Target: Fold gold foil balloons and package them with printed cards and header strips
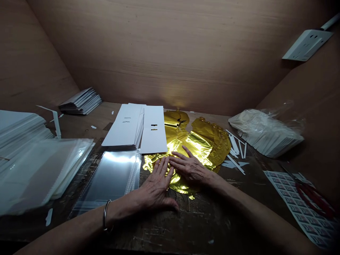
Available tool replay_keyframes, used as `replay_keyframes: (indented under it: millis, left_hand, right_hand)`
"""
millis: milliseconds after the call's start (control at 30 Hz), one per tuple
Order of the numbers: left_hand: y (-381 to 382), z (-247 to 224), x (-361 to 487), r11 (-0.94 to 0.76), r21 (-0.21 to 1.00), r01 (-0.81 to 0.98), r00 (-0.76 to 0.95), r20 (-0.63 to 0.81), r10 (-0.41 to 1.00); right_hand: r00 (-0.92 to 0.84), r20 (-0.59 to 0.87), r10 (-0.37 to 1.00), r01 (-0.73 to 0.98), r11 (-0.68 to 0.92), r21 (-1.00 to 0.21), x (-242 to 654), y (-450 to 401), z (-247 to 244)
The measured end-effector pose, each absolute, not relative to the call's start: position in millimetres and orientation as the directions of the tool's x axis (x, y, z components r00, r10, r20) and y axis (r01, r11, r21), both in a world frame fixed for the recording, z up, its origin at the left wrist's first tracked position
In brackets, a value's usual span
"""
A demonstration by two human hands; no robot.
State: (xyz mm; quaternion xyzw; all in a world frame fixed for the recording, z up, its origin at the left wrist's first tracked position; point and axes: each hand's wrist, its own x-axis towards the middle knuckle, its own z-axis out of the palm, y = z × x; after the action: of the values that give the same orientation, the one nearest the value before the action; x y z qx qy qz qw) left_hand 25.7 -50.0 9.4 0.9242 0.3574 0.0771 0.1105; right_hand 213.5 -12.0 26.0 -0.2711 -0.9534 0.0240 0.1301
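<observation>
Gold foil balloons (pixel 202 140), flat and shiny, lie in an overlapping pile in the middle of the table. My left hand (pixel 159 184) presses flat on the near left part of the foil, fingers stretched out and thumb apart. Beside it, my right hand (pixel 190 166) rests on the foil with its fingers spread. The fingertips of both hands come close together there. A white card (pixel 154 140) with a punched hanging slot lies at the foil's left edge, just beyond my left fingertips. Next to that card is a stack of white cards (pixel 122 127).
Clear plastic bags (pixel 117 180) lie left of my left hand, with more bags (pixel 61 166) farther left. White paper strips (pixel 235 145) are right of the foil. A bagged white stack (pixel 268 132), a sticker sheet (pixel 294 202) and red-handled scissors (pixel 313 198) occupy the right side.
</observation>
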Motion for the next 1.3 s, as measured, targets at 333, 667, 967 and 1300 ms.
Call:
replay_keyframes:
  millis: [333, 667, 967, 1300]
  left_hand:
    - [-46.2, 8.0, 28.5, -0.754, 0.098, 0.650, 0.741, 0.138, 0.657]
    - [-19.3, 25.3, 48.2, -0.542, 0.427, 0.723, 0.543, 0.133, 0.829]
    - [14.2, 73.4, 47.0, -0.013, 0.852, -0.523, 0.012, 0.023, 1.000]
    - [11.9, 58.7, 72.4, -0.058, 0.817, -0.574, -0.104, -0.002, 0.995]
  right_hand:
    - [-0.796, 0.156, 0.585, 0.543, 0.804, -0.242, 204.7, -5.8, 35.6]
    - [-0.733, 0.052, 0.679, 0.508, 0.596, -0.622, 216.2, 9.0, 41.8]
    - [-0.324, 0.048, 0.945, -0.439, -0.105, -0.892, 183.6, 6.3, 48.0]
    - [0.044, -0.152, 0.987, -0.788, -0.059, -0.613, 149.8, 7.5, 34.9]
